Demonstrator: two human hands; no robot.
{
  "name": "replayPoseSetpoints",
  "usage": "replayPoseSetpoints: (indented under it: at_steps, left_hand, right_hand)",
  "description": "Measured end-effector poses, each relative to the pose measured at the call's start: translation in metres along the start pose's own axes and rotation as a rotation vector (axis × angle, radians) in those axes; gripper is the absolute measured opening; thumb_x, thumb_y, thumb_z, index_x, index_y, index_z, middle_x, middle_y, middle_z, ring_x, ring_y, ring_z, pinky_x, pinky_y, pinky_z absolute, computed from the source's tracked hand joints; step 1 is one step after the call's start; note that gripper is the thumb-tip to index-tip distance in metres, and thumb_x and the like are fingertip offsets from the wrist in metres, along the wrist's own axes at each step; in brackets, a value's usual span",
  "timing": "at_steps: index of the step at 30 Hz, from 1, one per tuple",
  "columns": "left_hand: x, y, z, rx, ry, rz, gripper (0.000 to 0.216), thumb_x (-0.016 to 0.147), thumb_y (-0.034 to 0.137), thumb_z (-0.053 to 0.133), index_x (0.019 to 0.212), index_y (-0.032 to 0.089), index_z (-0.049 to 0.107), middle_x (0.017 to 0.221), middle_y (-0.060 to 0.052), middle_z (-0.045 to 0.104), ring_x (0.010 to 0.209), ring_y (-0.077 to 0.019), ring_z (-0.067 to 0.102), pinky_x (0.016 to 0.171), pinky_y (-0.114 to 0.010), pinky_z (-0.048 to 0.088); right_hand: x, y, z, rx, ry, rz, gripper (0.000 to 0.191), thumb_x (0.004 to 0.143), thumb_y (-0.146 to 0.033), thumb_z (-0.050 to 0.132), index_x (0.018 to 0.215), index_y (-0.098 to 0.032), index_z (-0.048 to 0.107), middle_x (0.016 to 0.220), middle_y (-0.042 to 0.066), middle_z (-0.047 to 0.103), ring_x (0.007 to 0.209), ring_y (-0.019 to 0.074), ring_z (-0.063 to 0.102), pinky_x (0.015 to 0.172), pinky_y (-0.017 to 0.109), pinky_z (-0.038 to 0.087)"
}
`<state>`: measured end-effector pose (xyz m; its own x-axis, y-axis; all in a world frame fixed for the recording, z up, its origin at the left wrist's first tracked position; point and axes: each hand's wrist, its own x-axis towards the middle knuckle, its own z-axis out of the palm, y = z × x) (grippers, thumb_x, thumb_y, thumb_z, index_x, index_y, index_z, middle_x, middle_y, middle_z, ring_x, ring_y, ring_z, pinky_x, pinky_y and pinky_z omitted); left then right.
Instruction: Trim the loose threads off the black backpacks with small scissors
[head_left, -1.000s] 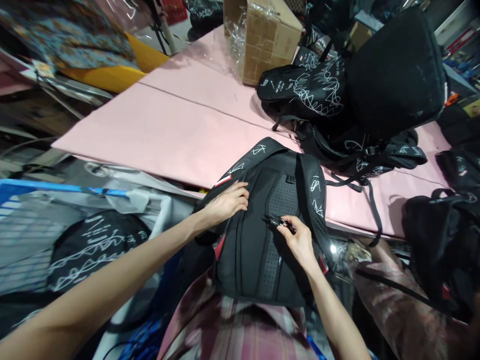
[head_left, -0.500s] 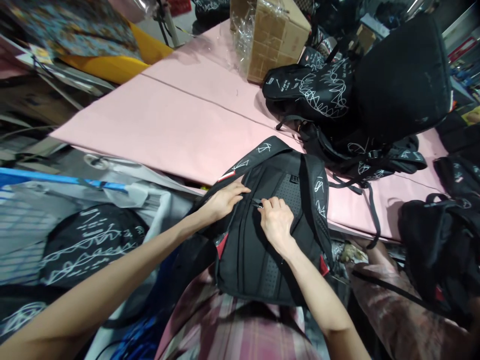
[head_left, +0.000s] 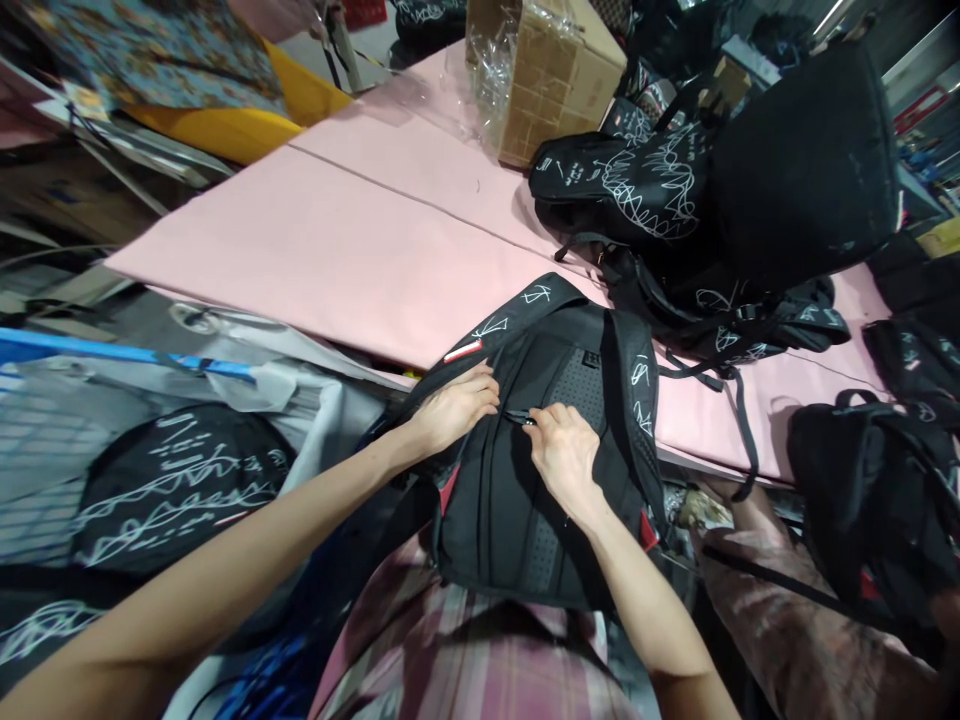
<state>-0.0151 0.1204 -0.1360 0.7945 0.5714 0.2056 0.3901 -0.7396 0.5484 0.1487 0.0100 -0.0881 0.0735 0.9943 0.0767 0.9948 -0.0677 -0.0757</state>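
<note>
Head camera, looking down over the person's arms. The left hand lies flat on a black backpack, fingers stretched out and pressing the fabric, gripping nothing. Just beside it, the right hand has thumb and fingertips pinched around a small dark object that touches the bag's back panel; it is too small to identify. The backpack lies back panel up, with its shoulder straps showing. Its upper end rests on the near edge of a pink table and its lower end hangs toward the person's plaid clothing. Farther along the table sits a pile of black bags with white scribbles, and behind them a cardboard box. To the left, another scribbled bag lies in a bin.
</note>
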Motion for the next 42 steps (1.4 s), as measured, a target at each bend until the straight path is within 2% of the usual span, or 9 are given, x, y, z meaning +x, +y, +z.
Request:
replayPoseSetpoints:
  at_steps: [13,17,20,24,28,31,33,37,42]
  left_hand:
    - [0.007,0.000,-0.007,-0.270,0.037,-0.150,0.023,0.080,0.029,0.040,0.065,0.020,0.054,0.078,-0.003,0.061,0.099,-0.0203,0.054,0.105,-0.039,0.032]
    - [0.010,-0.009,-0.038,-0.154,0.085,-0.347,0.038,0.083,0.041,0.036,0.092,0.015,0.063,0.107,-0.011,0.062,0.110,-0.0260,0.052,0.103,-0.042,0.033]
    - [0.015,-0.009,-0.051,-0.295,0.101,-0.373,0.055,0.084,0.045,0.036,0.125,0.010,0.048,0.135,-0.013,0.046,0.127,-0.0261,0.038,0.109,-0.043,0.024]
    - [0.028,-0.009,-0.039,-0.614,0.108,-0.468,0.055,0.079,0.037,0.044,0.126,0.008,0.048,0.135,-0.014,0.046,0.125,-0.0253,0.041,0.106,-0.042,0.030]
    - [0.060,-0.014,-0.025,-0.848,0.297,-0.667,0.049,0.078,0.030,0.048,0.121,0.008,0.050,0.129,-0.016,0.051,0.116,-0.0244,0.050,0.095,-0.040,0.042]
    - [0.106,-0.010,-0.024,-0.731,0.395,-0.543,0.043,0.084,0.029,0.039,0.122,0.010,0.047,0.125,-0.014,0.054,0.112,-0.0197,0.053,0.090,-0.034,0.045]
    - [0.138,-0.003,-0.023,-0.577,0.314,-0.430,0.042,0.088,0.027,0.029,0.122,0.010,0.046,0.119,-0.014,0.058,0.107,-0.0172,0.056,0.085,-0.030,0.047]
    - [0.180,0.018,-0.015,-0.381,0.040,-0.287,0.034,0.085,0.021,0.031,0.101,0.010,0.059,0.095,-0.009,0.067,0.087,-0.0151,0.062,0.075,-0.025,0.047]
    - [0.196,0.038,-0.011,-0.203,-0.152,-0.195,0.027,0.081,0.022,0.040,0.071,0.013,0.063,0.068,-0.004,0.066,0.064,-0.0146,0.059,0.065,-0.024,0.041]
  right_hand:
    - [0.007,-0.007,-0.004,-0.004,-0.015,-0.053,0.014,0.087,-0.024,0.051,0.087,-0.022,0.065,0.083,0.005,0.062,0.081,0.0193,0.053,0.066,0.029,0.037]
    - [0.002,0.010,-0.001,0.271,0.009,0.092,0.015,0.086,-0.027,0.055,0.097,-0.022,0.064,0.091,0.003,0.065,0.085,0.0171,0.058,0.071,0.027,0.040]
    - [-0.004,0.025,0.007,0.601,-0.055,0.207,0.019,0.083,-0.030,0.056,0.099,-0.023,0.063,0.093,0.001,0.067,0.083,0.0165,0.061,0.073,0.027,0.042]
    - [-0.009,0.039,0.017,1.028,-0.039,0.320,0.019,0.077,-0.032,0.059,0.091,-0.020,0.062,0.085,0.001,0.066,0.079,0.0163,0.060,0.074,0.027,0.043]
    - [0.002,0.032,0.019,1.286,0.041,0.409,0.023,0.066,-0.034,0.068,0.080,-0.018,0.059,0.069,-0.002,0.058,0.063,0.0120,0.052,0.062,0.023,0.041]
    - [0.029,0.016,0.025,1.453,0.049,0.369,0.028,0.074,-0.044,0.059,0.074,-0.016,0.060,0.054,-0.005,0.046,0.050,0.0083,0.041,0.050,0.020,0.035]
    - [0.054,0.015,0.029,1.535,0.044,0.318,0.036,0.079,-0.049,0.051,0.076,-0.015,0.061,0.049,-0.006,0.040,0.045,0.0074,0.036,0.045,0.020,0.032]
    - [0.094,0.065,0.023,1.376,0.201,0.253,0.033,0.084,-0.044,0.045,0.083,-0.015,0.061,0.066,0.001,0.057,0.059,0.0119,0.053,0.052,0.022,0.042]
    - [0.099,0.162,-0.010,0.656,0.170,0.033,0.022,0.082,-0.015,0.044,0.094,-0.016,0.063,0.095,0.007,0.064,0.088,0.0171,0.059,0.080,0.029,0.044]
